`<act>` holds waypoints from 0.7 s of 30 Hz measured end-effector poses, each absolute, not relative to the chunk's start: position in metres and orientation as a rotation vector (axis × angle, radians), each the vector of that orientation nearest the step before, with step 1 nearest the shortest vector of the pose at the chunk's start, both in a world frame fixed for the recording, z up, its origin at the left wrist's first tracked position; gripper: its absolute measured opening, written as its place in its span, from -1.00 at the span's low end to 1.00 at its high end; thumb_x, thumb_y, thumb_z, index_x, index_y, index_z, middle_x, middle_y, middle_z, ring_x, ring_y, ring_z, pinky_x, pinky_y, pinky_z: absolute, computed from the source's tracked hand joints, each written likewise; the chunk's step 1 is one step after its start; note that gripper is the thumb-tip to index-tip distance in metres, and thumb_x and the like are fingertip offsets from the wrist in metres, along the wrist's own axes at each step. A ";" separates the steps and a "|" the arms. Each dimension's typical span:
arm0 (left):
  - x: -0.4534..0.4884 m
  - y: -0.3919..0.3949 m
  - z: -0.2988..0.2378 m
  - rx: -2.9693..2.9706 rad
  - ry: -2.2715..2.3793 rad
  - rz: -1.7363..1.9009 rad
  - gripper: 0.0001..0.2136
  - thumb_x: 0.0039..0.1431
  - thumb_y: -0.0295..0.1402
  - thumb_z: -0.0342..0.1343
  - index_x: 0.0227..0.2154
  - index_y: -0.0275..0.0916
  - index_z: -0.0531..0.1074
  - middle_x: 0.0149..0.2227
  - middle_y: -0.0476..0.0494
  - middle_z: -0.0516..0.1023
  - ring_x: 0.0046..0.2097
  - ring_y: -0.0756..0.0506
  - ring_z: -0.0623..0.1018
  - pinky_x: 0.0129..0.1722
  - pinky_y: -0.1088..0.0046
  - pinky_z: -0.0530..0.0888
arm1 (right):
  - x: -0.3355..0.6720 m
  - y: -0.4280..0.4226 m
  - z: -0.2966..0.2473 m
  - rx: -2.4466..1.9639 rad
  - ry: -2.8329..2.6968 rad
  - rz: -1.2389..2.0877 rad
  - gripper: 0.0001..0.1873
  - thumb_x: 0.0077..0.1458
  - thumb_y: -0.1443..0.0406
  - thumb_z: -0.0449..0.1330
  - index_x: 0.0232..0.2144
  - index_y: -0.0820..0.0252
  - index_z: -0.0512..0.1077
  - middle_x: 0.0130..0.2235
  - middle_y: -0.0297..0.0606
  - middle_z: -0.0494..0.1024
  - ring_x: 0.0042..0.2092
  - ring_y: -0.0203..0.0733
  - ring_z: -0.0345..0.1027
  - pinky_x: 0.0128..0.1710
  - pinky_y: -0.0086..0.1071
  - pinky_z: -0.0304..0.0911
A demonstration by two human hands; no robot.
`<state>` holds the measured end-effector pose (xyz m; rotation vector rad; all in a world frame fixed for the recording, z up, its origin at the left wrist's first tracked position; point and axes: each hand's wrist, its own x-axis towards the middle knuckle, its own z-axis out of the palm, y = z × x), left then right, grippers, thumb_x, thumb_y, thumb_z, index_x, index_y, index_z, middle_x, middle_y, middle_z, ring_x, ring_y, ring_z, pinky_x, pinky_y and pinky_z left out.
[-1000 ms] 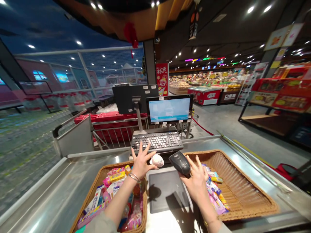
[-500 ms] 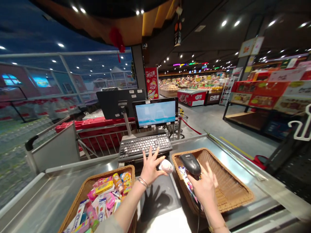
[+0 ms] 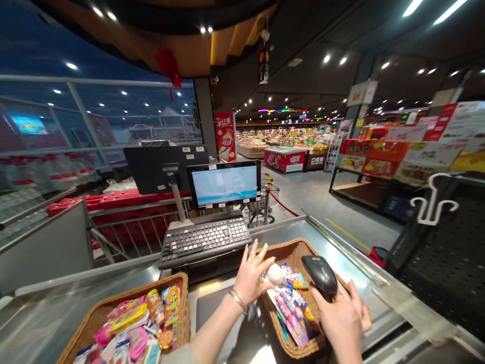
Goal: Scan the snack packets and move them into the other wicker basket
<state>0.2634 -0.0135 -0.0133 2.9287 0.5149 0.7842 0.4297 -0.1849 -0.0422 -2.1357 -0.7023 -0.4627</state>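
Note:
Between the thumb and fingers of my left hand [image 3: 250, 275] is a small round white item [image 3: 276, 274], held above the left edge of the right wicker basket [image 3: 303, 349]. Its exact kind does not show. My right hand [image 3: 341, 313] grips a black handheld barcode scanner [image 3: 320, 273] over the right side of that basket. Inside the basket lie colourful small packages [image 3: 290, 308], in pink, purple and blue. The left wicker basket [image 3: 184, 298] holds many bright packaged goods, among them a yellow pack [image 3: 129, 317] and an orange-capped bottle [image 3: 155, 305].
A keyboard [image 3: 206, 237] stands behind the baskets, with a lit monitor [image 3: 225, 184] above it and a second screen's dark back [image 3: 164, 167] to its left. At right, a white hook rack [image 3: 434, 199] hangs on a black perforated panel. A metal counter [image 3: 151, 273] surrounds the baskets.
My left hand has carried the white item rightward, from beside the right basket to over its edge. My right hand and scanner have shifted right, uncovering packages. The view has turned right.

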 end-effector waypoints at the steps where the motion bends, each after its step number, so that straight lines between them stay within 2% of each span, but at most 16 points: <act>1: 0.269 -0.017 -0.015 2.930 0.553 0.790 -0.26 -0.03 -0.08 0.31 0.24 -0.06 0.22 0.35 -0.29 0.12 0.40 -0.39 -0.15 0.26 -0.35 -0.02 | 0.432 -0.186 -0.042 -2.141 -0.671 -0.479 -0.42 -0.06 -0.13 0.08 -0.19 0.13 0.53 -0.04 -0.04 0.55 0.28 0.22 0.02 0.20 0.13 -0.15; 4: 0.282 -0.025 -0.019 2.912 0.640 0.797 -0.16 0.09 -0.11 0.23 0.35 -0.13 -0.07 0.37 -0.34 0.04 0.40 -0.38 -0.16 0.25 -0.35 -0.03 | 0.433 -0.189 -0.037 -2.144 -0.639 -0.518 -0.45 -0.06 -0.14 0.06 -0.23 0.07 0.53 -0.01 -0.12 0.55 0.26 0.20 0.07 0.19 0.12 -0.13; 6: 0.282 -0.027 -0.020 2.901 0.676 0.783 -0.13 0.11 -0.07 0.19 0.36 -0.17 -0.14 0.38 -0.37 -0.01 0.40 -0.40 -0.15 0.25 -0.36 -0.04 | 0.431 -0.189 -0.033 -2.146 -0.654 -0.525 -0.46 -0.05 -0.15 0.05 -0.25 0.06 0.53 -0.02 -0.13 0.56 0.26 0.20 0.08 0.19 0.13 -0.12; 8: 0.275 -0.027 -0.019 2.905 0.715 0.768 -0.16 0.12 -0.06 0.17 0.36 -0.17 -0.11 0.39 -0.37 -0.04 0.40 -0.42 -0.14 0.24 -0.39 -0.08 | 0.426 -0.186 -0.030 -2.148 -0.684 -0.518 -0.46 -0.05 -0.14 0.05 -0.25 0.07 0.53 -0.05 -0.13 0.58 0.26 0.19 0.08 0.19 0.12 -0.11; 14: 0.226 -0.017 -0.016 2.900 0.927 0.827 -0.19 0.14 -0.03 0.14 0.36 -0.13 -0.09 0.40 -0.36 -0.07 0.40 -0.41 -0.14 0.25 -0.35 -0.11 | 0.390 -0.163 -0.018 -2.094 -0.823 -0.413 -0.53 -0.05 -0.09 0.08 -0.33 0.07 0.56 0.05 -0.07 0.51 0.23 0.20 0.13 0.19 0.10 -0.09; 15: 0.216 -0.016 -0.016 2.898 0.979 0.829 -0.19 0.14 -0.03 0.15 0.35 -0.12 -0.08 0.40 -0.35 -0.07 0.40 -0.41 -0.14 0.25 -0.35 -0.11 | 0.382 -0.157 -0.015 -2.073 -0.868 -0.385 -0.54 -0.04 -0.07 0.09 -0.29 0.07 0.56 0.05 -0.08 0.51 0.24 0.19 0.13 0.19 0.10 -0.09; 18: 0.184 -0.012 -0.014 2.886 1.161 0.816 -0.20 0.11 -0.04 0.18 0.34 -0.09 -0.04 0.40 -0.34 -0.09 0.40 -0.43 -0.16 0.24 -0.36 -0.11 | 0.360 -0.143 -0.008 -2.003 -0.967 -0.329 -0.60 -0.05 -0.05 0.12 -0.33 0.03 0.57 0.00 -0.14 0.56 0.24 0.18 0.13 0.18 0.11 -0.08; 21: 0.150 -0.011 -0.012 2.859 1.335 0.796 -0.19 0.07 -0.04 0.21 0.33 -0.07 0.01 0.41 -0.32 -0.10 0.40 -0.46 -0.18 0.22 -0.40 -0.11 | 0.344 -0.130 -0.008 -1.968 -1.114 -0.289 -0.57 -0.03 -0.03 0.16 -0.20 0.05 0.56 0.04 -0.15 0.54 0.27 0.18 0.06 0.19 0.11 -0.09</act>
